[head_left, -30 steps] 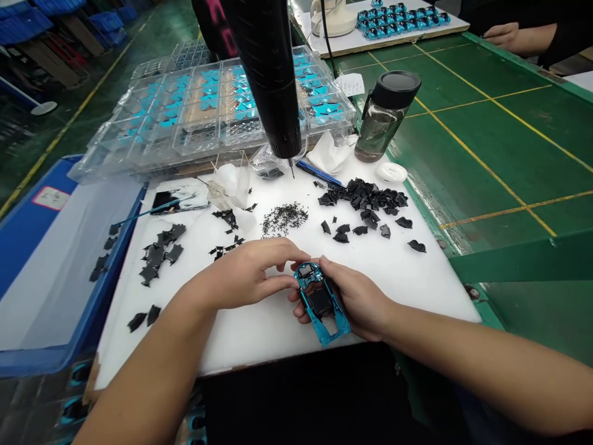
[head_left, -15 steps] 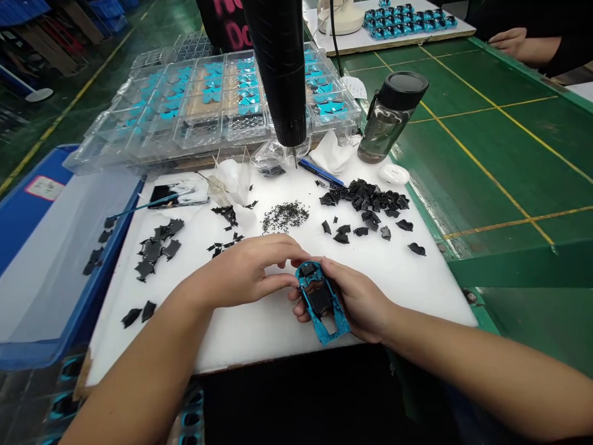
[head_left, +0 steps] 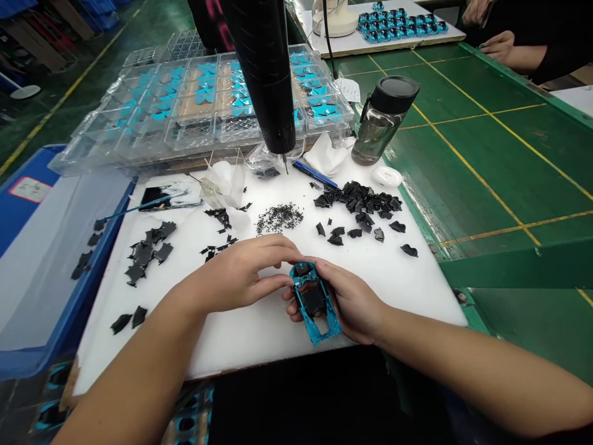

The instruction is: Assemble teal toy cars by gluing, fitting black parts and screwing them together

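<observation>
A teal-blue plastic toy car body shell [head_left: 319, 334] with black parts fitted inside is held tilted above the near edge of the white board. My right hand [head_left: 354, 300] wraps around its right side, with fingertips showing behind its left edge. At the shell's rounded upper end, my left hand [head_left: 245, 272] closes its thumb and fingers on the left rim. Whatever small part may be between those fingertips is hidden. A black electric screwdriver [head_left: 266, 80] hangs point down beyond the hands. Beneath its tip lies a pile of tiny black screws [head_left: 280, 217].
Black plastic pieces lie in piles at right [head_left: 361, 201] and left [head_left: 144, 253] on the white board [head_left: 259, 337]. Clear compartment trays [head_left: 192, 133] hold blue shells at the back. A bottle [head_left: 384, 120] stands at right, a blue bin [head_left: 41, 346] at left. A co-worker's hand [head_left: 503, 49] shows far right.
The view has shifted slightly, moving the scene a little leftward. Both my hands keep nearly the same grip on the shell. A second co-worker hand now shows at the top right.
</observation>
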The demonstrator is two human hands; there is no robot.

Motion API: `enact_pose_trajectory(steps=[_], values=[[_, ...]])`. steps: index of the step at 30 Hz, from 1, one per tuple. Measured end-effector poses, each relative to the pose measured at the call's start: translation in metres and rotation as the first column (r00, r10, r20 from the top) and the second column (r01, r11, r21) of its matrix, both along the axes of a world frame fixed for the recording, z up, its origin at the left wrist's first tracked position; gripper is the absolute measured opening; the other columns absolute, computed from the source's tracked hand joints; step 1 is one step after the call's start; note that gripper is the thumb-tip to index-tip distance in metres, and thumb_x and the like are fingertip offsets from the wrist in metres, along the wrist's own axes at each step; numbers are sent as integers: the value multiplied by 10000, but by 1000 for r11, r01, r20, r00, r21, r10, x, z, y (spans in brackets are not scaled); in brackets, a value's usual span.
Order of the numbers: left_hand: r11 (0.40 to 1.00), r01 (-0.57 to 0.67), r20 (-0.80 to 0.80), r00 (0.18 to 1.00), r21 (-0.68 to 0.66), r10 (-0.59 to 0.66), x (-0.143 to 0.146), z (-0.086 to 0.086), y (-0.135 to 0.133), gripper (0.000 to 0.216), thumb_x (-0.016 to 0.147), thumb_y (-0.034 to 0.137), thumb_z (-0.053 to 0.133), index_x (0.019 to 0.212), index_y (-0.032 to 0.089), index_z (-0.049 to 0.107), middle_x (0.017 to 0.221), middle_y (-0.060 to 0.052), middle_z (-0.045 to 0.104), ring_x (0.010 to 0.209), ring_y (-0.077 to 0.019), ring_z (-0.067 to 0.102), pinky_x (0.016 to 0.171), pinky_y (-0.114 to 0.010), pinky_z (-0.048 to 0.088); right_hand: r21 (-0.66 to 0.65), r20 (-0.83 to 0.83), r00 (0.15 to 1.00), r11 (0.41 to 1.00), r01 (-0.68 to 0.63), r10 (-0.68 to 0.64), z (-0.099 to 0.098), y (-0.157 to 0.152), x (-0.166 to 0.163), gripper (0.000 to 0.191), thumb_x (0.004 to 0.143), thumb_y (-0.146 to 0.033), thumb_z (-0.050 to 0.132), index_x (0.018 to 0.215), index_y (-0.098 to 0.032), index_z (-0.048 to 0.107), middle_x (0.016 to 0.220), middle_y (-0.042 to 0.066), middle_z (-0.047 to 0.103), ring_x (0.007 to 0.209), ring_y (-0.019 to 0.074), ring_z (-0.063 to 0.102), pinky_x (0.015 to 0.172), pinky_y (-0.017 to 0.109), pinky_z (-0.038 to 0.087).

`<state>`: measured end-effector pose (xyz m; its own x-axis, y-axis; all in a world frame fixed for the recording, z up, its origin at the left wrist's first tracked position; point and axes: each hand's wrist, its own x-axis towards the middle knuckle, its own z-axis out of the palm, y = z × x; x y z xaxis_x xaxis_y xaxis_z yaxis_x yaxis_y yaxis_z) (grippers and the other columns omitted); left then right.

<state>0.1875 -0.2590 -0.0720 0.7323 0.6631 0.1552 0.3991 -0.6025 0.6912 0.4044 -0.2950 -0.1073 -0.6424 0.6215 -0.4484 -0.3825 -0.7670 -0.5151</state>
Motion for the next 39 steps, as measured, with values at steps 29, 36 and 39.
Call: enact_pose_trajectory(steps=[29,36,39], values=[[992,-124,-43,991,38,126,3,-2,-2,351,947,196,537,1297,199,561,1308,-120,604,1083,-188,625,922,-332,559,-117,-165,986,992,-38,18,1,7,3,442,1035,-474,375,1132,-152,661,950,91,732,834,188,704,920,361,505],[995,-102,-19,995,3,102,-1,-2,-1,318,958,213,524,1269,221,589,1316,-112,598,1112,-196,618,976,-346,529,-118,-211,977,993,-15,-10,3,8,0,481,1060,-413,343,1053,-93,703,912,111,729,852,166,696,846,284,539],[995,-94,3,996,-9,94,-5,3,0,344,945,245,567,1288,226,583,1289,-103,620,1009,-168,643,934,-322,538,-87,-166,985,996,26,-40,3,7,2,442,1037,-445,422,1059,-110,710,950,96,720,839,165,688,733,264,564]])
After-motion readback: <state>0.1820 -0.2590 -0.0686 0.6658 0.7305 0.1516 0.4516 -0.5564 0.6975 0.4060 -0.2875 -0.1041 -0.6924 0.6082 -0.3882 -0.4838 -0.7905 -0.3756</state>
